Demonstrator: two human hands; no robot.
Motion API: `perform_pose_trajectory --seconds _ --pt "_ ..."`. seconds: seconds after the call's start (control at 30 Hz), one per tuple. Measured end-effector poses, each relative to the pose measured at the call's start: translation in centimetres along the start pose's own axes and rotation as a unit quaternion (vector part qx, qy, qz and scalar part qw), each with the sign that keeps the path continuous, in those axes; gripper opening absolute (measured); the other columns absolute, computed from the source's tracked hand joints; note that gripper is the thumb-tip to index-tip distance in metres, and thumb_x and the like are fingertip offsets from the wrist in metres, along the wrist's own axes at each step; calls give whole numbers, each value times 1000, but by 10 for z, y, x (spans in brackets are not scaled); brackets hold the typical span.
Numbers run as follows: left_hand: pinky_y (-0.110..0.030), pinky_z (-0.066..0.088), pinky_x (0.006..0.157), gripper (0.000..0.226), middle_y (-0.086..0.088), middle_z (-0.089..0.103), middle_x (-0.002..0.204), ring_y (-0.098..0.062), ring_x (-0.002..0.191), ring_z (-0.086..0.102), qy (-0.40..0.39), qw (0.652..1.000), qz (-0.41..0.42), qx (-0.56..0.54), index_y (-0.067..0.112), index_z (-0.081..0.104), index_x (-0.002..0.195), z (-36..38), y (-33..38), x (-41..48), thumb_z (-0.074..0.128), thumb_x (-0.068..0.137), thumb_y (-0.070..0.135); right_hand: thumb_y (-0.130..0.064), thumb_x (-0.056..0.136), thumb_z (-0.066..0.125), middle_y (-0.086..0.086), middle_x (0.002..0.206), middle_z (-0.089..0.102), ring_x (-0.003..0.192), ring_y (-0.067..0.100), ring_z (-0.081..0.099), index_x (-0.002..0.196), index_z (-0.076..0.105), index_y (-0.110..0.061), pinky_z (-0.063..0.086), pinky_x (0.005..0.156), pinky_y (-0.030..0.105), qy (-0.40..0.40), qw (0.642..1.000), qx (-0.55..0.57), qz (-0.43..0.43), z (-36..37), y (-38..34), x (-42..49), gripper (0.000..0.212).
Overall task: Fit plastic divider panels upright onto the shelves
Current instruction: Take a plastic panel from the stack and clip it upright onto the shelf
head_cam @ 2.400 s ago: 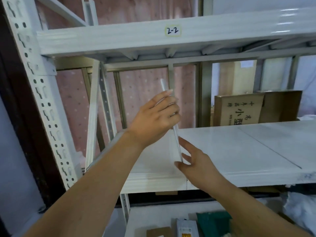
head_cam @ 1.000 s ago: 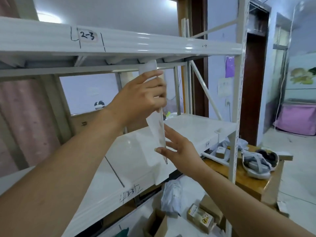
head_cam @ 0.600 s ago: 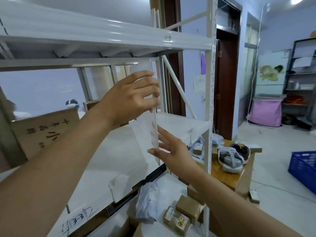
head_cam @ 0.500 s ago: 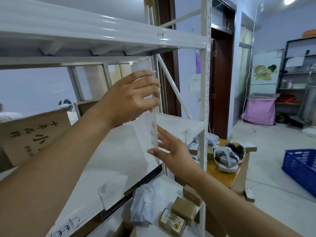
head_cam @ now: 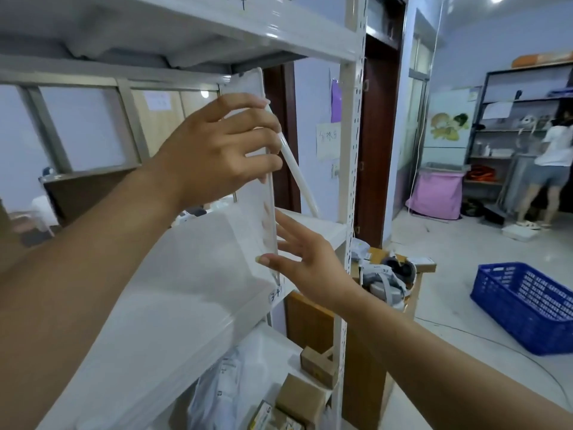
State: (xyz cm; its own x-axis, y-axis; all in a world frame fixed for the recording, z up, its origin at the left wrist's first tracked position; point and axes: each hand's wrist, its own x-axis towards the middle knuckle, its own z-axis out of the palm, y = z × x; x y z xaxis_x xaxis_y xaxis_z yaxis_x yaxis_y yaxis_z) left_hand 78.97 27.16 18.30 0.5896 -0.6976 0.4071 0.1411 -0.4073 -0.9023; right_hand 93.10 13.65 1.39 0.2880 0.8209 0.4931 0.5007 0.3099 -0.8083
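Observation:
A translucent white plastic divider panel (head_cam: 252, 212) stands upright between the middle white shelf (head_cam: 173, 293) and the upper shelf (head_cam: 217, 32), near the rack's right end. My left hand (head_cam: 217, 156) grips the panel's upper half, fingers wrapped over its near edge. My right hand (head_cam: 307, 262) holds the panel's lower edge, thumb on the near side and fingers spread behind it. The panel's bottom corner sits at the shelf's front lip by a handwritten label (head_cam: 276, 294).
The rack's perforated white upright post (head_cam: 348, 181) stands just right of the panel, with a diagonal brace (head_cam: 297, 175) behind. Small cardboard boxes (head_cam: 316, 364) and bags lie on the lower shelf. A wooden table (head_cam: 390, 280), a blue crate (head_cam: 527, 308) and a person (head_cam: 552, 162) are to the right.
I have moved right along the rack with the panel in both hands, from the left bay to the right end. The panel now stands close between the two shelves.

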Motion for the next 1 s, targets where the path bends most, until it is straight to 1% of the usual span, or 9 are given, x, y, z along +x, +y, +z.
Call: perform_pose_trajectory --seconds 0.07,0.23,0.37,0.53,0.6,0.73,0.83,0.93,1.0 --pt "-50 49 111 23 -12 77 104 -33 109 73 -2 1000 6 9 12 77 100 14 -5 0 59 110 2 -39 92 78 -28 148 56 132 2 60 152 41 -56 51 108 43 -8 1000 -4 -2 -8 9 13 73" --pt "-50 52 109 19 -9 78 99 -29 105 75 10 999 37 35 15 78 96 43 -14 8 65 108 7 -38 92 78 -23 148 59 133 4 60 153 40 -55 52 107 41 -28 1000 7 -3 -24 30 42 74" --pt "-51 51 108 19 -9 78 97 -29 103 75 11 997 62 48 14 79 94 64 -19 15 66 107 8 -32 93 79 -14 150 60 133 10 62 156 40 -47 52 109 53 -35 999 28 -12 -34 45 58 76" --pt "-49 53 108 18 -8 77 95 -28 101 76 -4 997 61 48 13 78 93 83 -18 21 67 106 6 -29 93 80 -10 150 60 132 13 63 157 41 -42 52 109 53 -52 997 60 -21 -44 62 77 76" --pt "-50 54 107 17 -8 76 94 -29 100 76 -15 998 53 39 13 78 93 90 -16 23 68 105 5 -29 93 80 -11 149 61 132 12 63 156 42 -44 54 108 47 -63 995 73 -27 -49 70 84 75" --pt "-54 54 108 18 -15 75 96 -35 102 74 -68 997 12 24 6 76 92 100 -11 24 67 107 5 -30 91 82 -15 146 63 129 8 65 155 45 -45 56 97 21 -92 989 108 -41 -61 85 98 75" --pt "-59 51 110 16 -22 73 99 -40 104 72 -118 993 -17 11 0 75 94 107 -1 29 67 107 5 -25 92 81 -14 149 61 131 7 63 155 47 -41 54 92 13 -116 984 127 -53 -71 97 105 73" --pt "-58 52 109 15 -22 73 98 -40 103 72 -155 988 -16 18 0 74 94 115 8 43 67 107 4 -18 93 80 -11 146 63 131 8 63 156 47 -34 54 96 16 -134 978 147 -62 -84 109 109 72" --pt "-57 57 100 16 -22 72 100 -40 105 72 -178 984 -22 15 0 73 94 119 11 55 65 107 2 -14 95 78 -9 145 64 132 12 62 156 47 -32 56 103 32 -155 972 166 -62 -94 115 115 71"
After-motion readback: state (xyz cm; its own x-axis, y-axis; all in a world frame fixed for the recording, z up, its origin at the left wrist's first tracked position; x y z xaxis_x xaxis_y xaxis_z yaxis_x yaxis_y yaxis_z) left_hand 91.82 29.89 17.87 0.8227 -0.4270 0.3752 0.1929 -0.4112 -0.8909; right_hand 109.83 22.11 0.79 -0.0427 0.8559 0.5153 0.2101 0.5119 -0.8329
